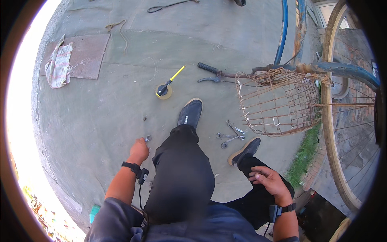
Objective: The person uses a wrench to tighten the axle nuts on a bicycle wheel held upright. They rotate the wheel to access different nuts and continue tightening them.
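Observation:
My left hand point(139, 150) is closed around a wrench point(148, 138); only its metal jaw end shows past my fingers. The hand is low over the ground, left of my bent leg. My right hand point(267, 178) hovers by or rests on my other leg, fingers a little apart and loosely curled, with nothing seen in it. Several metal wrenches point(232, 135) lie crossed on the ground between my shoes, below the rusty wire basket point(278, 103) of a bicycle. A spray bottle point(164, 91) with a yellow nozzle stands ahead of my left shoe point(190, 112).
The bicycle's front wheel point(327, 99), blue frame point(281, 33) and handlebar grip point(208, 67) take up the right side. A striped cloth point(60, 66) lies on a brown board point(87, 56) at upper left. Some rope point(122, 33) and a bent metal rod point(169, 6) lie farther off.

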Action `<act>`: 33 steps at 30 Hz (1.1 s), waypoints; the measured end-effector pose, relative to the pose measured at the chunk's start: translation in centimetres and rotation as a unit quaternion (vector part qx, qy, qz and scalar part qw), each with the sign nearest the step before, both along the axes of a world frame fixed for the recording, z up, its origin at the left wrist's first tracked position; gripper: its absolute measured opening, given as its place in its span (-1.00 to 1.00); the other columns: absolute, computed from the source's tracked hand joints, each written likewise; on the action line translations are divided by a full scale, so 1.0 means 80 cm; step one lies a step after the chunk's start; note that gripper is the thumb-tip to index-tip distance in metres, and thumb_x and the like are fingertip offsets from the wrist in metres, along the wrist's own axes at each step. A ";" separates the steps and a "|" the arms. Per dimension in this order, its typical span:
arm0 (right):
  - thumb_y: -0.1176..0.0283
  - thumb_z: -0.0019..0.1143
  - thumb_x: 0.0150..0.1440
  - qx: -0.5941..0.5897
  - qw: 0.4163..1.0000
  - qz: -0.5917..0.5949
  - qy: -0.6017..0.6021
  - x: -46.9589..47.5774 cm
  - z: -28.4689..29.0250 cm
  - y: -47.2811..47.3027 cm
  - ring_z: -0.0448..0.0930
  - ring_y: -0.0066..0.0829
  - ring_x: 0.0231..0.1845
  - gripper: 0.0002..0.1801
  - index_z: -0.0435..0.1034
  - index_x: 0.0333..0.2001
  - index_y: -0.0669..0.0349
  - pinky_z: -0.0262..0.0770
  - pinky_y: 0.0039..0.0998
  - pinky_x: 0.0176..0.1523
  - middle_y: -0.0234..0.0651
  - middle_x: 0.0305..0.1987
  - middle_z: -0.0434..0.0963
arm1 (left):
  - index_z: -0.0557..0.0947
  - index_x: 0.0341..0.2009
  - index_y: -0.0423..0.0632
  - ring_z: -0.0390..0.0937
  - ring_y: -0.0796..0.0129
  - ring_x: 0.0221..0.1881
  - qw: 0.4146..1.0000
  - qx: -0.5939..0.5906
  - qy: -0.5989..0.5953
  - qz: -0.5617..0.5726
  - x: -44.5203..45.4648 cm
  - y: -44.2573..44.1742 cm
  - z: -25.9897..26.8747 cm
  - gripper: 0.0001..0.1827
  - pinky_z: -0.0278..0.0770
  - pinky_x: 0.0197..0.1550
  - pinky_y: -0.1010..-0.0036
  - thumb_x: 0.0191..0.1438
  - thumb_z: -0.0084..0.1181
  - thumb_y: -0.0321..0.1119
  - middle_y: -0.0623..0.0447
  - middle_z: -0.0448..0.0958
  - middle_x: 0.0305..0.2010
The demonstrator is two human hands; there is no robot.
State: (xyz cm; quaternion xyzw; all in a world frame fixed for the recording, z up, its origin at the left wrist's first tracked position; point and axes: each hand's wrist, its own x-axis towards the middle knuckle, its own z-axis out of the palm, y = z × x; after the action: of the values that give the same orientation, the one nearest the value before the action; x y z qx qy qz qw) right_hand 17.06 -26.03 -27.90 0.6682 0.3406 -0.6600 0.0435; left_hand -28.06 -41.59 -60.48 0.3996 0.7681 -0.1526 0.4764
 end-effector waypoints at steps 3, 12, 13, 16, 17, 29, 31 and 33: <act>0.36 0.20 0.34 -0.002 1.000 -0.014 0.008 -0.020 -0.005 0.015 0.66 -0.44 0.03 -0.55 0.41 0.22 0.36 0.58 -0.45 0.05 -0.23 0.02 0.63 | 0.48 0.09 -0.12 0.57 -0.12 0.13 1.000 -0.014 0.003 -0.007 -0.006 0.007 -0.019 -0.57 0.59 0.09 0.08 0.19 0.25 -0.24 -0.20 0.47 0.19; 0.28 0.17 0.36 0.006 1.000 0.023 0.015 -0.035 -0.021 0.052 0.66 -0.29 0.11 -0.49 0.37 0.27 0.34 0.58 -0.33 0.13 -0.10 0.10 0.61 | 0.51 0.02 -0.13 0.61 -0.10 0.10 0.997 -0.027 0.006 -0.077 -0.007 0.035 -0.048 -0.69 0.61 0.07 0.11 0.20 0.16 -0.36 -0.21 0.57 0.09; 0.27 0.17 0.36 0.006 1.000 0.016 0.017 -0.036 -0.020 0.054 0.65 -0.29 0.11 -0.49 0.37 0.27 0.34 0.58 -0.33 0.14 -0.10 0.10 0.61 | 0.51 0.01 -0.13 0.61 -0.09 0.09 0.996 -0.032 0.008 -0.081 -0.007 0.041 -0.048 -0.70 0.61 0.06 0.12 0.20 0.16 -0.36 -0.20 0.58 0.07; 0.27 0.18 0.36 0.006 1.000 0.003 0.021 -0.044 -0.019 0.060 0.65 -0.29 0.12 -0.49 0.37 0.27 0.33 0.57 -0.33 0.15 -0.11 0.11 0.61 | 0.53 0.00 -0.12 0.63 -0.06 0.05 0.993 -0.016 0.023 -0.111 -0.001 0.055 -0.046 -0.71 0.63 0.02 0.14 0.19 0.17 -0.35 -0.19 0.59 0.03; 0.27 0.17 0.36 0.007 1.000 0.002 0.022 -0.047 -0.018 0.062 0.65 -0.29 0.13 -0.49 0.37 0.28 0.33 0.57 -0.33 0.15 -0.11 0.11 0.61 | 0.53 -0.01 -0.11 0.63 -0.05 0.03 0.992 -0.004 0.029 -0.123 0.002 0.059 -0.046 -0.71 0.63 0.01 0.14 0.18 0.17 -0.34 -0.18 0.59 0.01; 0.36 0.15 0.37 0.011 0.997 -0.029 0.064 -0.044 -0.022 0.051 0.63 -0.44 0.12 -0.52 0.36 0.29 0.34 0.54 -0.42 0.16 -0.20 0.13 0.60 | 0.62 -0.18 -0.13 0.65 -0.16 -0.14 0.990 0.083 0.006 -0.110 0.000 0.020 -0.091 -0.75 0.64 -0.12 0.05 0.22 0.02 -0.24 -0.27 0.60 -0.15; 0.36 0.15 0.37 0.013 0.997 -0.032 0.075 -0.041 -0.025 0.044 0.63 -0.43 0.13 -0.52 0.35 0.30 0.33 0.54 -0.40 0.18 -0.20 0.12 0.60 | 0.64 -0.18 -0.13 0.65 -0.18 -0.15 0.991 0.080 -0.005 -0.110 -0.012 -0.018 -0.130 -0.73 0.65 -0.13 0.04 0.20 0.06 -0.21 -0.29 0.61 -0.16; 0.35 0.15 0.38 0.013 0.996 -0.027 0.088 -0.046 -0.028 0.042 0.62 -0.38 0.14 -0.51 0.35 0.31 0.31 0.53 -0.37 0.20 -0.21 0.10 0.61 | 0.65 -0.20 -0.15 0.65 -0.20 -0.16 0.989 0.084 -0.017 -0.123 -0.035 -0.061 -0.154 -0.71 0.65 -0.15 0.04 0.19 0.07 -0.18 -0.30 0.61 -0.19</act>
State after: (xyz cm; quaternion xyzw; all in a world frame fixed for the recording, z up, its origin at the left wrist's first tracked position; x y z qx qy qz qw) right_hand 13.35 -22.69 -30.11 0.6171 0.3334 -0.7127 -0.0127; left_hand -30.88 -46.43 -72.81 0.5320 0.7152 -0.1386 0.4317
